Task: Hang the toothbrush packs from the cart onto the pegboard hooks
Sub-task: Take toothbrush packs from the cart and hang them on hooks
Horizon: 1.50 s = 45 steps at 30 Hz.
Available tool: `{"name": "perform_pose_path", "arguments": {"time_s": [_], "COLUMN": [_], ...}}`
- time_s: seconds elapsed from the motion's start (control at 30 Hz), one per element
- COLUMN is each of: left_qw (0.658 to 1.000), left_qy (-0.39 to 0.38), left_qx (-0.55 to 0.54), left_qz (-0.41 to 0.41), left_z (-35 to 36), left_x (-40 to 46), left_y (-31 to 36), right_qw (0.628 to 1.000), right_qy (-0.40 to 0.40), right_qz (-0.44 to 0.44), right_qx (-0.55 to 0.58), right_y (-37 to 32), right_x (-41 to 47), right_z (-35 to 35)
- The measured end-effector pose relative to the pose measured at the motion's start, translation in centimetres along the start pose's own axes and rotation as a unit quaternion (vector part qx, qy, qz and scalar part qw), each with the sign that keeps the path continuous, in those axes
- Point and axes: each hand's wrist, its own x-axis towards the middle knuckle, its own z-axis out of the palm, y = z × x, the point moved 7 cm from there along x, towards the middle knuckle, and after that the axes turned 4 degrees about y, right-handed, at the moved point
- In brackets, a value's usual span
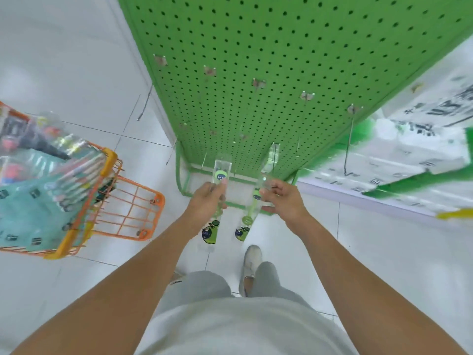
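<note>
Left hand (207,198): left toothbrush pack (219,196) being gripped.
Right hand (281,198): right toothbrush pack (256,198) being pinched.
Risk: pegboard hooks (349,142) being missed through blur; pack likely dropped.

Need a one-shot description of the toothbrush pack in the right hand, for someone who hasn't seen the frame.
Find the green pegboard rising ahead, then drop to its base, where two hands meet. The right hand pinches a clear, narrow toothbrush pack with a green apple cartoon at its lower end. Unlike the similar pack in the left hand, it tilts, with its top up by a lower hook.
</note>
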Motion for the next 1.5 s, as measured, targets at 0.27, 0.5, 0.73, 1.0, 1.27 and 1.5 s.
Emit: {"name": "perform_pose_path", "arguments": {"time_s": [0.27,0.5,0.73,1.0,1.27,1.5], "left_qw": [0.999,0.993,0.994,0.997,0.995,0.992], "left_qy": [-0.036,-0.023,-0.016,-0.027,-0.049,-0.070], "left_qx": [0.012,0.107,0.112,0.067,0.088,0.101], "left_qz": [0.022,0.032,0.005,-0.014,-0.010,-0.013], "left_z": [7.5,8.5,9.3,9.4,10.2,11.9], "left_x": [2.1,4.2,3.9,4.2,6.1,6.5], "left_y": [-2.0,-3.9,-5.2,-5.6,-5.4,-5.4], "right_qw": [0.995,0.995,0.994,0.994,0.985,0.998], "right_qy": [-0.020,-0.011,-0.057,-0.044,0.038,0.036], "right_qz": [0.094,0.099,0.070,0.079,0.048,0.056], "right_qx": [-0.021,0.011,-0.055,-0.068,-0.164,0.008], "right_y": [8.3,11.0,11.6,11.4,8.1,7.5], "right_x": [7.4,12.3,13.9,15.9,20.3,12.5], "right_z": [-4.4,-4.4,-4.4,-4.6,-5.8,-7.1]}}
